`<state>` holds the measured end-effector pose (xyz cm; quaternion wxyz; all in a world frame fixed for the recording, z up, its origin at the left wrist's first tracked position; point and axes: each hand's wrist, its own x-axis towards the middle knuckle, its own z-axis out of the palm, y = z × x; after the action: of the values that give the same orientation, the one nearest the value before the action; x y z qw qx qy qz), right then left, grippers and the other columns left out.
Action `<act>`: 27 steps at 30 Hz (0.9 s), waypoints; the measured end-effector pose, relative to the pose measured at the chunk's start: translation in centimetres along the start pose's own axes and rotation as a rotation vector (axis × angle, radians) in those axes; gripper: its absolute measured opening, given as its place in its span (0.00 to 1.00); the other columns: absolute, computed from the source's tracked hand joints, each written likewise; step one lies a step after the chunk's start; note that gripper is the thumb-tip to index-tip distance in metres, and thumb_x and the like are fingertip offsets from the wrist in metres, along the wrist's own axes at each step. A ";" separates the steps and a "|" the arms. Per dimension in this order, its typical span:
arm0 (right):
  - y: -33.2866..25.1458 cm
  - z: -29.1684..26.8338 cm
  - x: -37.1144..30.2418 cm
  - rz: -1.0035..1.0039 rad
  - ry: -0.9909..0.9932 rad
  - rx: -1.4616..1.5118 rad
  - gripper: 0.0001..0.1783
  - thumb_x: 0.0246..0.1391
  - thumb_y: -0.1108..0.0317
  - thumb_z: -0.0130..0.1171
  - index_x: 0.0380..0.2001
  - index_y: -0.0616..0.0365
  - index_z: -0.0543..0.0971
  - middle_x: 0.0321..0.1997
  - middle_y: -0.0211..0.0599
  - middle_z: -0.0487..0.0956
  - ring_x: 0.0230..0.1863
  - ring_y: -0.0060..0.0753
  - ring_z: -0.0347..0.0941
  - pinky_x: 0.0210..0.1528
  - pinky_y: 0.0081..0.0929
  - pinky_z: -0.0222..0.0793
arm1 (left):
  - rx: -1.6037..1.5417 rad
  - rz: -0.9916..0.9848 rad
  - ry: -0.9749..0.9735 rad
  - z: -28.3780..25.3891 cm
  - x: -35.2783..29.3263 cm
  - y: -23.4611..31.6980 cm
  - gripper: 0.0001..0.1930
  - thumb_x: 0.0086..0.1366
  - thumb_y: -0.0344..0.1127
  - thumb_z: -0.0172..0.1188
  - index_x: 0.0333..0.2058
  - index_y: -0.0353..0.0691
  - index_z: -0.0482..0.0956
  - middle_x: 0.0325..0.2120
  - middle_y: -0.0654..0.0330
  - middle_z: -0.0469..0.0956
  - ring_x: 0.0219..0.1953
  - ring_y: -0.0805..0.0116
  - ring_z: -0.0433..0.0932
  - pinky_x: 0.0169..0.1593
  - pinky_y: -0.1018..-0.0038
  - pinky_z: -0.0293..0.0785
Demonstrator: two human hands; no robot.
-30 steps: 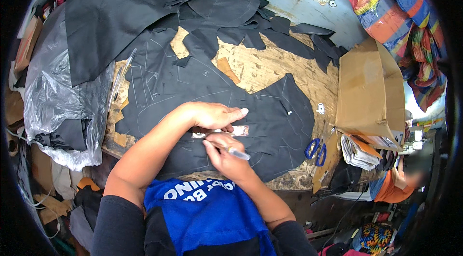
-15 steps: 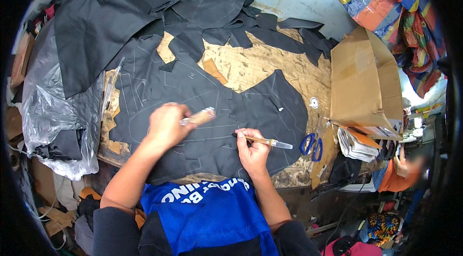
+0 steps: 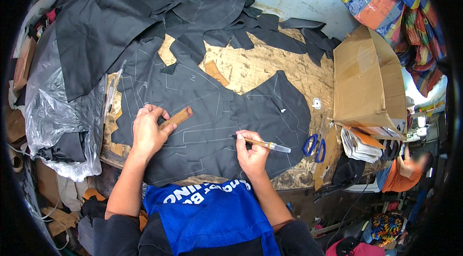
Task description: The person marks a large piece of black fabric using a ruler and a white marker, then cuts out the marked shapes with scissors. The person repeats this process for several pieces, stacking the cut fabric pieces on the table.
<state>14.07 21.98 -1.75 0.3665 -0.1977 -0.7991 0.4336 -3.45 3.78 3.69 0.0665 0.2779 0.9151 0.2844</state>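
A black leather-like sheet (image 3: 202,97) lies spread over the worktable, with thin pale outlines drawn across it. On its left part, my left hand (image 3: 148,131) pinches one end of a short brown strip (image 3: 179,116); whether the strip is card or wood I cannot tell. The strip's free end points up and to the right, above a long narrow outline. My right hand (image 3: 251,155) is closed round a pen with a clear barrel (image 3: 267,145). Its dark tip points left, close to the sheet at that outline's right end; contact is hard to make out.
Blue-handled scissors (image 3: 314,148) lie right of the sheet, near an open cardboard box (image 3: 359,80). Several pens (image 3: 115,85) lie at the left beside a clear plastic bag (image 3: 62,126). Black material (image 3: 106,29) is heaped at the back. A person in orange (image 3: 402,174) is at far right.
My left hand has moved a little left and down with the brown strip, which has come lower and left. My right hand and the pen have hardly moved.
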 end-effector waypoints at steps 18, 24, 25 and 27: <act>0.7 -1.1 0.5 0.135 0.393 0.392 0.09 0.57 0.78 0.50 0.42 0.68 0.70 0.34 0.46 0.77 0.35 0.29 0.76 0.40 0.24 0.75 | -0.188 0.151 0.431 -3.9 8.0 -4.7 0.08 0.48 0.27 0.65 0.25 0.36 0.74 0.16 0.64 0.69 0.21 0.78 0.65 0.28 0.78 0.64; 0.5 -1.5 0.9 0.173 0.406 0.413 0.13 0.62 0.72 0.45 0.45 0.71 0.70 0.31 0.45 0.77 0.33 0.33 0.77 0.37 0.25 0.76 | 0.054 0.223 0.670 -4.0 8.0 -5.0 0.06 0.48 0.26 0.63 0.26 0.36 0.75 0.36 0.49 0.75 0.37 0.55 0.75 0.38 0.70 0.72; 0.5 -1.5 1.0 0.168 0.393 0.384 0.13 0.62 0.72 0.44 0.45 0.71 0.70 0.30 0.45 0.77 0.32 0.32 0.77 0.36 0.25 0.76 | -0.037 0.229 0.661 -3.4 6.8 -4.0 0.05 0.48 0.25 0.62 0.26 0.36 0.75 0.35 0.50 0.76 0.36 0.55 0.75 0.38 0.69 0.72; 0.5 -1.5 1.0 0.153 0.364 0.334 0.14 0.62 0.71 0.44 0.45 0.71 0.70 0.30 0.45 0.77 0.32 0.32 0.77 0.35 0.25 0.76 | -0.122 0.333 0.527 -1.4 3.4 -1.5 0.06 0.47 0.23 0.62 0.24 0.36 0.74 0.31 0.52 0.76 0.33 0.57 0.75 0.37 0.69 0.72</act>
<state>14.55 23.65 -1.23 0.4978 -0.2692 -0.6200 0.5435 -7.40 3.94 4.14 -0.2038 0.3362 0.8241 0.4078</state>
